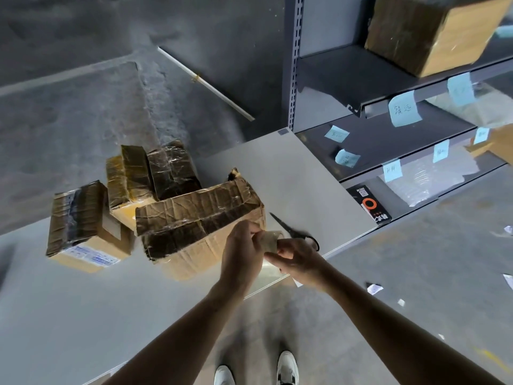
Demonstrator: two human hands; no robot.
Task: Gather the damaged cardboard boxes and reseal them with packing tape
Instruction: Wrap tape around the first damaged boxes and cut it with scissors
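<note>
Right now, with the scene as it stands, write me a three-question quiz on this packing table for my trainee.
1. True or false: the scissors lie on the table, beside the big crumpled box.
2. What do the left hand and the right hand hold between them? A) a knife B) the tape roll C) a marker
3. Fill in: the blue notes are stuck along the edges of the ____.

Key: 1 true; 2 B; 3 shelves.
</note>
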